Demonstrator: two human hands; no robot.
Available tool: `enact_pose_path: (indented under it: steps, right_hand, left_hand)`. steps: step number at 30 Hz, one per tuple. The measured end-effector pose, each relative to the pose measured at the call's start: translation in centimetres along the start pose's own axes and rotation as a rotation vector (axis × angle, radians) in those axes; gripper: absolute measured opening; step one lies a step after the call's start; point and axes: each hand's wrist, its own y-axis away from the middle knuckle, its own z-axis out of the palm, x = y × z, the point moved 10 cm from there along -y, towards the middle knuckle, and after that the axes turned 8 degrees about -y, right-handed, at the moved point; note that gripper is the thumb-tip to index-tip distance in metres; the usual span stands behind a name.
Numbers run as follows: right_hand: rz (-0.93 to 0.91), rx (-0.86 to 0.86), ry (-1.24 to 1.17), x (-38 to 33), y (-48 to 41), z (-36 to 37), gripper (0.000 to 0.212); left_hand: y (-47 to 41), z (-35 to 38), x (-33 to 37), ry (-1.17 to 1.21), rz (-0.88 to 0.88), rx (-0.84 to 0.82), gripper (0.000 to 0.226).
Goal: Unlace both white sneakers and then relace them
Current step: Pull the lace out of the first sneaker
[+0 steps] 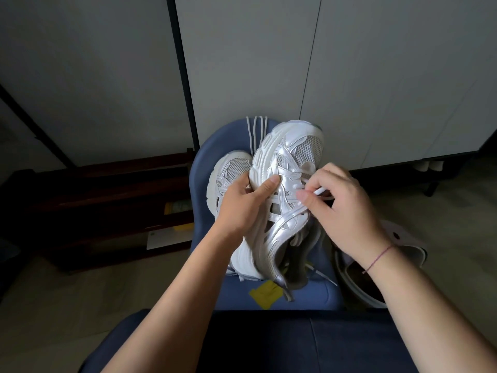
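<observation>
- The sneaker (289,157) is gripped by the left hand (242,205) — best braced steady.
- The lace tip (320,191), pinched by the right hand (347,211), is best drawn straight through its eyelet.

The tilted sneaker (290,157) covers the middle of the blue seat (200,168), and the flat sneaker (231,168) covers its left edge. Bare room remains only at the near edge, around a yellow paper (265,293). Loose laces (256,130) cross the far edge; a slipper (411,249) lies near the right edge.
</observation>
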Motion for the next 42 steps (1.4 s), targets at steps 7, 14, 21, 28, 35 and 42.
enact_pose_path:
  steps: [7, 14, 21, 28, 35, 42]
  right_hand:
    - [0.475, 0.391, -0.472, 7.1, 1.4, -4.0, 0.023]
    - [-0.008, -0.016, 0.129, 0.5, 0.1, 0.0, 0.034]
    - [0.062, 0.034, 0.051, 2.1, -0.5, -1.0, 0.038]
    - [0.020, -0.109, 0.036, 1.5, 0.2, 1.0, 0.034]
    - [0.043, -0.018, -0.059, 1.7, -0.2, 0.5, 0.036]
    - [0.380, 0.362, -0.261, 7.0, 1.1, -4.8, 0.033]
  left_hand:
    - [0.0, -0.1, -0.2, 0.047, -0.019, 0.006, 0.032]
    - [0.1, 0.3, 0.0, 0.000, -0.003, 0.005, 0.019]
    - [-0.1, -0.3, -0.6, 0.006, -0.027, 0.021, 0.032]
    - [-0.1, -0.1, -0.5, 0.004, -0.016, 0.026, 0.030]
    - [-0.2, -0.3, -0.9, 0.022, -0.035, 0.034, 0.034]
    - [-0.3, -0.2, -1.0, 0.079, -0.057, 0.021, 0.032]
